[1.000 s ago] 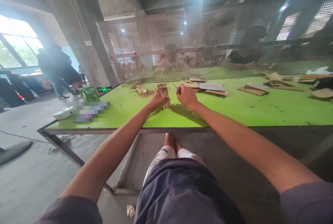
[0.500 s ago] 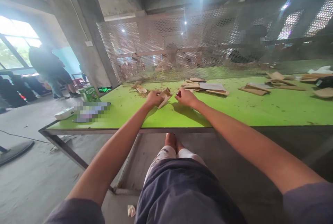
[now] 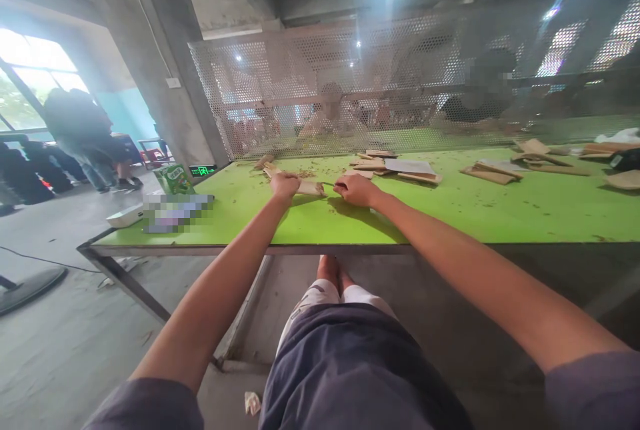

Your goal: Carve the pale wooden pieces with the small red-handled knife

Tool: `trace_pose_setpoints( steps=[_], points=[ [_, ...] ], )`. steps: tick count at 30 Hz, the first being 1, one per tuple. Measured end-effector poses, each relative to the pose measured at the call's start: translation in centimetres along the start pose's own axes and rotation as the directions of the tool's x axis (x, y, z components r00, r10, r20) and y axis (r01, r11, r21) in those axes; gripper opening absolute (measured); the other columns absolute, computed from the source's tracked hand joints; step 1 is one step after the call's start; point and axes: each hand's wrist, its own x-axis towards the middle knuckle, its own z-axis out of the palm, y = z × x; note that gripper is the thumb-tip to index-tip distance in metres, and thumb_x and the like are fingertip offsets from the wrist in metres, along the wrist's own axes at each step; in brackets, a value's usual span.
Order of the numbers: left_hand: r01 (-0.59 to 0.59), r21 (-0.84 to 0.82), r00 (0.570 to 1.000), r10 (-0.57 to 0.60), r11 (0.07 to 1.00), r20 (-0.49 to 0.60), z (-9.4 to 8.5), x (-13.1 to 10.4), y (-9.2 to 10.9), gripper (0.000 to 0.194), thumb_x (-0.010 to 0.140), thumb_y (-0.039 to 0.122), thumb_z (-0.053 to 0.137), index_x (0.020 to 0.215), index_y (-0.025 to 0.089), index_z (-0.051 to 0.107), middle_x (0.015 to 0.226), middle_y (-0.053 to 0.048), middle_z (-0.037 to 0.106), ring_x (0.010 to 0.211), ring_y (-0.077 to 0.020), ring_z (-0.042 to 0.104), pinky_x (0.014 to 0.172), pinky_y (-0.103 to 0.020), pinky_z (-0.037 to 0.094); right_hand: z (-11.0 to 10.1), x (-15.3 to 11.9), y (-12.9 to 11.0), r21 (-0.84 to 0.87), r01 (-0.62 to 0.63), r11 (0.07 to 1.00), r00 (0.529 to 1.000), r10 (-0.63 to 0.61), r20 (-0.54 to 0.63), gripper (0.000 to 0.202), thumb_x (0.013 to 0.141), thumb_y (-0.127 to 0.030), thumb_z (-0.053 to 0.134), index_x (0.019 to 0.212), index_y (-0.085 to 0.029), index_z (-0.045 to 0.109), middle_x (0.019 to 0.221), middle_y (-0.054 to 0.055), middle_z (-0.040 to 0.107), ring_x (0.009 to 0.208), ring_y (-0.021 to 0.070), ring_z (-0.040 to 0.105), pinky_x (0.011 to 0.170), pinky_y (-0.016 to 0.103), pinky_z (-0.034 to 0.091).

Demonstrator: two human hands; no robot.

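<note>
My left hand (image 3: 285, 186) is closed on a small brown paper bag (image 3: 311, 189), which lies low over the green table with its end pointing right. Just to the right of the bag is my right hand (image 3: 354, 190), fingers pinched together. From those fingers a thin dark stick-like tool (image 3: 328, 183) reaches toward the bag's end; its exact kind is too small to make out. Brown crumbs (image 3: 305, 173) are scattered behind the hands, and a scrap of brown paper (image 3: 271, 168) shows beyond the left hand.
Several brown paper bags and a white sheet (image 3: 410, 167) lie behind my right hand, with more bags (image 3: 493, 172) further right. A green box (image 3: 173, 179) and a white tray (image 3: 125, 217) stand at the left of the green table (image 3: 240, 223). A perforated screen (image 3: 300, 97) rises along the back.
My left hand has shifted left and turned the bag from slanted upward to nearly flat, its end now facing right. My right hand has barely moved, and its thin tool shows more clearly.
</note>
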Motion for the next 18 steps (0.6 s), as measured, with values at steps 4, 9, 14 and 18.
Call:
trace_pose_setpoints(
  steps=[4,9,14,18],
  points=[
    [0.025,0.042,0.997,-0.022,0.999,-0.076,-0.2,-0.6,0.6,0.018,0.066,0.020,0.061,0.079,0.012,0.071,0.071,-0.008,0.066,0.067,-0.0176,0.059,0.060,-0.026,0.042,0.1,-0.1,-0.4,-0.038,0.029,0.999,0.999,-0.027,0.037,0.033,0.093,-0.035,0.042,0.095,-0.018,0.070,0.095,0.010,0.073,0.079,0.0187,0.061,0.063,0.026,0.032],
    [-0.006,0.095,1.000,0.009,0.995,-0.028,-1.0,-0.9,1.5,0.018,0.064,0.024,0.069,0.076,0.011,0.074,0.064,-0.007,0.065,0.063,-0.0177,0.056,0.061,-0.027,0.043,0.1,-0.1,-0.7,-0.076,0.040,0.996,0.998,-0.036,0.058,0.035,0.095,-0.037,0.039,0.097,-0.019,0.070,0.097,0.011,0.073,0.081,0.0197,0.062,0.063,0.026,0.032],
    [-0.070,0.133,0.997,0.071,0.989,0.000,-1.6,-0.9,1.8,0.019,0.065,0.028,0.073,0.074,0.012,0.075,0.061,-0.004,0.064,0.062,-0.0162,0.055,0.062,-0.027,0.043,-0.2,-0.2,-1.0,-0.096,0.061,0.994,0.995,-0.052,0.087,0.036,0.095,-0.034,0.039,0.097,-0.018,0.070,0.096,0.011,0.073,0.080,0.0188,0.063,0.062,0.026,0.032],
    [-0.132,0.157,0.991,0.134,0.979,0.002,-1.6,-0.8,1.6,0.019,0.068,0.030,0.071,0.072,0.012,0.075,0.061,-0.004,0.063,0.062,-0.0164,0.056,0.063,-0.028,0.043,-0.5,-0.2,-1.3,-0.109,0.067,0.992,0.991,-0.054,0.123,0.033,0.094,-0.031,0.041,0.094,-0.017,0.070,0.094,0.011,0.073,0.079,0.0188,0.064,0.060,0.026,0.033]
  ],
)
